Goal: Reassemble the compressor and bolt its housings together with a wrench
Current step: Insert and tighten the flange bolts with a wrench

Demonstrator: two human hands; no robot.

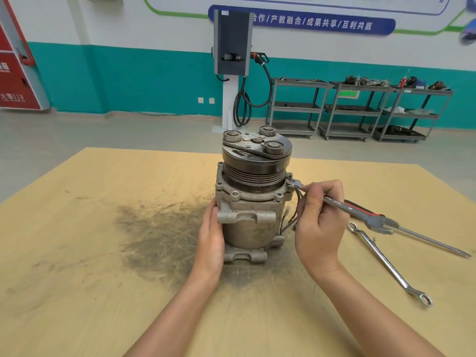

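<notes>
Compressor (pixel 251 202) upright on table (pixel 77 253) | left hand (pixel 211 238) flat against housing | right hand (pixel 319 222) grip clamped on wrench (pixel 334 202)

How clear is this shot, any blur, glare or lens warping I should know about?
Head view: even indoor light with soft shadows. The compressor, both hands and the wrench at its bolt are sharp. Small highlights glint on the spare wrench lying on the table. Wide-angle warping bends the table edges and the wall stripe. The far shelves look soft.
</notes>
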